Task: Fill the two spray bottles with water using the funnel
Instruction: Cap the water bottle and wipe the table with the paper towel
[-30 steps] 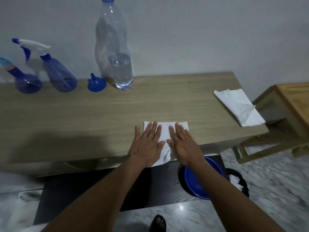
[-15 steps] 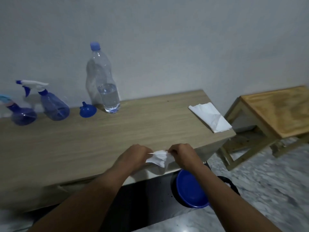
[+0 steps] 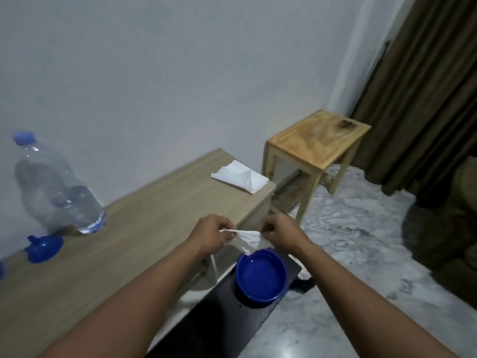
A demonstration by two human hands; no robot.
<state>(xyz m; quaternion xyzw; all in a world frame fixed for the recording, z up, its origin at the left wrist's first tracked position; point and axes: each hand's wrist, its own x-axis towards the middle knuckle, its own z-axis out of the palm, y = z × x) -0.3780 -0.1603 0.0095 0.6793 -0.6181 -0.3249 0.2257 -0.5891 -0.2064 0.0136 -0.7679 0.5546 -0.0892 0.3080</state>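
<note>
My left hand [image 3: 213,232] and my right hand [image 3: 280,232] both pinch a crumpled white tissue [image 3: 245,239] just off the table's front right corner, above a blue bowl [image 3: 260,273]. On the wooden table [image 3: 144,223] at the far left stands a clear water bottle [image 3: 55,187] with a blue cap, partly filled. The blue funnel [image 3: 44,248] rests upside down in front of it. A sliver of blue at the left edge may be one spray bottle [image 3: 1,270]; the other is out of view.
A second folded white tissue [image 3: 240,177] lies at the table's right end. A small wooden stool [image 3: 317,143] stands to the right on the marble floor. Brown curtains [image 3: 426,81] hang at the far right. A dark board [image 3: 227,313] lies under the blue bowl.
The tissue, pressed flat on the table under both hands, has been picked up and bunched between them. The view has swung right, so the spray bottles left the frame.
</note>
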